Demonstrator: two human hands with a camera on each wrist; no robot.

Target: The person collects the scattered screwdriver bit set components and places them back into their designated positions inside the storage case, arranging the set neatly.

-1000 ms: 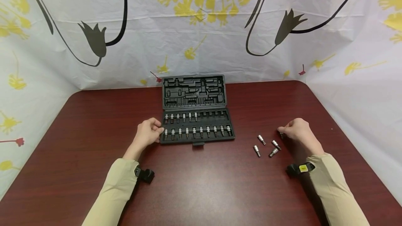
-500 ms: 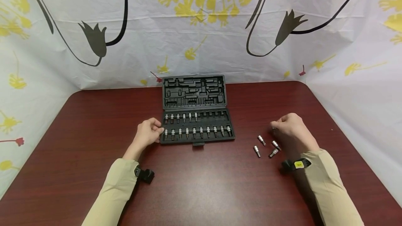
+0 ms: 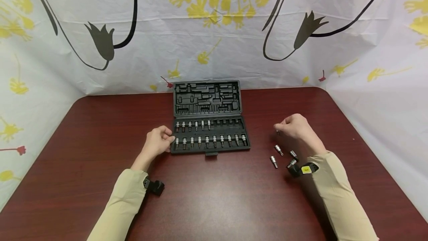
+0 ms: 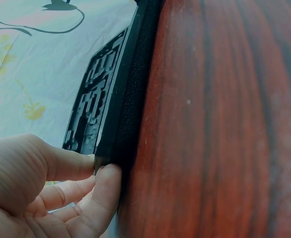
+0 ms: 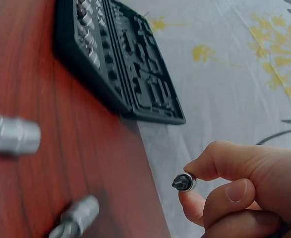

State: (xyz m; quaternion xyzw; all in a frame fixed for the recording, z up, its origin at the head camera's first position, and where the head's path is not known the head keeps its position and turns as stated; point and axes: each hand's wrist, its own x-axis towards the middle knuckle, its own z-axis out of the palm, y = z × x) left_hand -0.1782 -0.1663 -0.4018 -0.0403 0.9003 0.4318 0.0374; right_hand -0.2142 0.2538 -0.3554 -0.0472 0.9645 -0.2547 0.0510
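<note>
Bit (image 5: 185, 182) end-on, right wrist view only.

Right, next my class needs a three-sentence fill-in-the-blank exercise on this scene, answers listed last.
In the head view, the left hand holds the bit-socket case by its ____ edge.
The row nearest the open lid holds ____ bit sockets.
The right hand pinches one bit socket, while ____ loose bit sockets lie on the table.
Missing words: left; six; four.
</note>
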